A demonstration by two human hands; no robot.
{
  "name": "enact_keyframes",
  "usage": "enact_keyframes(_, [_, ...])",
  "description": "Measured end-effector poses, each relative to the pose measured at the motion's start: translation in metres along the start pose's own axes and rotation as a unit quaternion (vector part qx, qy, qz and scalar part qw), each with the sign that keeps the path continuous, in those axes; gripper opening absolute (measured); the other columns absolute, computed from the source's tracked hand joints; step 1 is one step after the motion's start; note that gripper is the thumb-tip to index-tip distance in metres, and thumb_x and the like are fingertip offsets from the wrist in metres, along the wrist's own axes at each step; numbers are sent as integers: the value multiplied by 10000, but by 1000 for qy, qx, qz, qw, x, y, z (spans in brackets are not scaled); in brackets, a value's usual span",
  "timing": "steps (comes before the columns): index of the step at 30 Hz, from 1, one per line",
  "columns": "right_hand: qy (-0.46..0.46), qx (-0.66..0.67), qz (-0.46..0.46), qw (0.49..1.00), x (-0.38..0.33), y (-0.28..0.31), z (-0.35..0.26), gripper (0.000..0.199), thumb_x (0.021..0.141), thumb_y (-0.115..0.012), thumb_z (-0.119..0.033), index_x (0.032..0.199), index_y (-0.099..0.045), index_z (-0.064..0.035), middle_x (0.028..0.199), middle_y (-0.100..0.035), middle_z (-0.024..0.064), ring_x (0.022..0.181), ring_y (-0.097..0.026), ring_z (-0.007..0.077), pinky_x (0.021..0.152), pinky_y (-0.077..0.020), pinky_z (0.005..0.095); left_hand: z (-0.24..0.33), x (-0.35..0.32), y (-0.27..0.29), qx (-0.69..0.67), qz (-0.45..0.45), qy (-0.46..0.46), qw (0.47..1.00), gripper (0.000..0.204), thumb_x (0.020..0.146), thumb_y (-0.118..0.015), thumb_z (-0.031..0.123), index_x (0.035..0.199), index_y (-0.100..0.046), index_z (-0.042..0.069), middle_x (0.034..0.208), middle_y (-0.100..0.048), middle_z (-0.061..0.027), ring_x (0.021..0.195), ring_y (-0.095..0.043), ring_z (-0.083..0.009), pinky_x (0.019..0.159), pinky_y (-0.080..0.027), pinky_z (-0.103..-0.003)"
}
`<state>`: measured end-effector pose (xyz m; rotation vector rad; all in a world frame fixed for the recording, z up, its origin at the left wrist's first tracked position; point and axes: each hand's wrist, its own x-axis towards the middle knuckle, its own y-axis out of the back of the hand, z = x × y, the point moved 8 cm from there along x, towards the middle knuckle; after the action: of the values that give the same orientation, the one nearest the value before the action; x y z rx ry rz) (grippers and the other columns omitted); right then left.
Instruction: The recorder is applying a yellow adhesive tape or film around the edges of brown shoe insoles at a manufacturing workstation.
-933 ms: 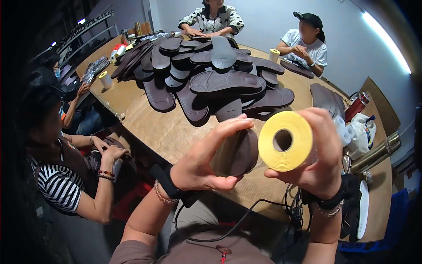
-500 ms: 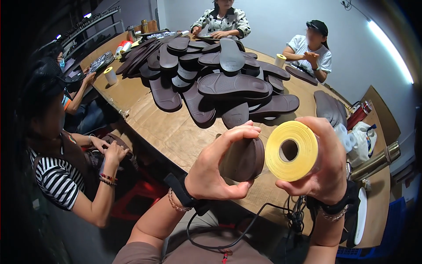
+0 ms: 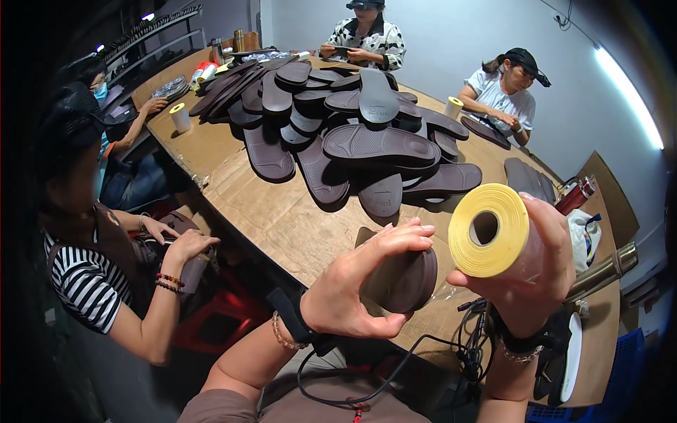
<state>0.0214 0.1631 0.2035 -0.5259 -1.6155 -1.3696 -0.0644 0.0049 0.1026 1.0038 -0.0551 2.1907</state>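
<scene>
My left hand (image 3: 356, 285) grips a dark brown shoe sole (image 3: 403, 278) by its rounded end, holding it up over the near edge of the wooden table (image 3: 282, 218). My right hand (image 3: 539, 271) holds a roll of yellow tape (image 3: 489, 230) upright, its open core facing me, just right of the sole. The two hands are close together, with the tape roll almost touching the sole. Both wrists wear bracelets, and a black strap sits on each.
A big heap of dark brown soles (image 3: 352, 134) covers the table's middle and far end. A person in a striped shirt (image 3: 92, 275) works at my left; two more people (image 3: 504, 88) sit at the far side. A red flask (image 3: 572, 196) and white bag stand right.
Both hands have come nearer to me and a little lower, the tape roll tilting so its side shows more. The sole stays in my left hand.
</scene>
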Motion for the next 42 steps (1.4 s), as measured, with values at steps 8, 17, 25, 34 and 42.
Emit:
enact_keyframes(8, [1, -18, 2, 1000, 4, 1, -3, 1017, 599, -966, -581, 1323, -575, 16, 1160, -701, 190, 1054, -698, 341, 917, -573, 451, 2, 2, 1, 7, 0, 17, 1000, 810, 694, -771, 120, 1452, -508, 8, 1510, -546, -219, 1481, -451, -377, 1230, -330, -477])
enact_keyframes(17, [35, -54, 63, 996, -5, 12, -16, 1044, 593, -975, -564, 1360, -545, -1, 1229, -674, 192, 1079, -686, 342, 938, -578, 459, 1, 4, 5, 21, 1, 9, 1000, 820, 694, -796, 127, 1453, -520, -12, 1476, -569, -201, 1449, -491, -353, 1219, -360, -470])
enact_keyframes(25, [7, -37, 41, 998, 0, -2, -2, 1011, 578, -991, -529, 1336, -578, -3, 1197, -696, 167, 1060, -701, 328, 917, -581, 427, 1, 5, 1, 27, -4, 11, 1000, 808, 701, -795, 115, 1452, -527, -16, 1479, -568, -196, 1448, -492, -349, 1218, -362, -471])
enact_keyframes(34, [-29, 36, 27, 999, 0, -13, 4, 965, 567, -997, -507, 1294, -614, -1, 1158, -706, 159, 1038, -707, 311, 928, -567, 418, 4, 4, 1, 23, -1, 8, 1000, 793, 704, -794, 114, 1443, -532, -11, 1482, -568, -201, 1439, -502, -351, 1212, -364, -474])
enact_keyframes(42, [-109, 85, -61, 988, -5, -24, 12, 926, 570, -997, -496, 1262, -632, 0, 1129, -714, 133, 1030, -718, 271, 899, -570, 370, 8, -1, -1, 24, 12, 9, 1000, 749, 693, -795, 120, 1388, -546, -1, 1444, -589, -211, 1403, -537, -355, 1200, -381, -480])
